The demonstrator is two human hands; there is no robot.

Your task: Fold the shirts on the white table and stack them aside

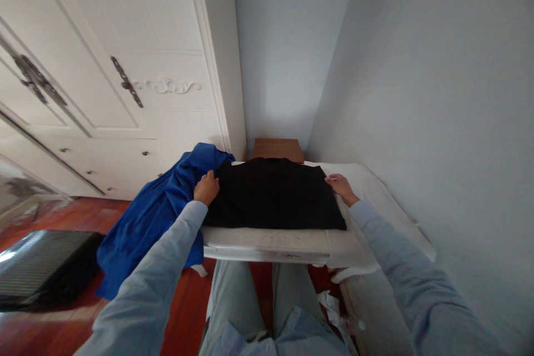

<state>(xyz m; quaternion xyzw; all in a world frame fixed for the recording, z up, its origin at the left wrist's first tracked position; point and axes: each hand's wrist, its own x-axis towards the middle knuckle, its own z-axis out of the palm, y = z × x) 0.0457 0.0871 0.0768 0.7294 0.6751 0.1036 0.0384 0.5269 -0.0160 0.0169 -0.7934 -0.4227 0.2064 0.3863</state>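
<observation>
A black garment (pixel 277 194) lies spread flat across a white table (pixel 267 242) in front of me; its exact kind I cannot make out. At its upper left edge, my left hand (pixel 207 188) is closed with the fingers pinching the cloth. My right hand (pixel 342 186) pinches the opposite edge near the upper right corner. Blue cloth (pixel 167 211) is heaped at the table's left end, beside my left hand, and hangs down over the side toward the floor.
A white wardrobe (pixel 167 28) with dark handles stands to the left. Behind the table is a brown wooden box-like piece (pixel 278 149), near the wall corner. White cloth (pixel 375 194) covers the table's right end. A dark striped case (pixel 41 267) rests on the red floor.
</observation>
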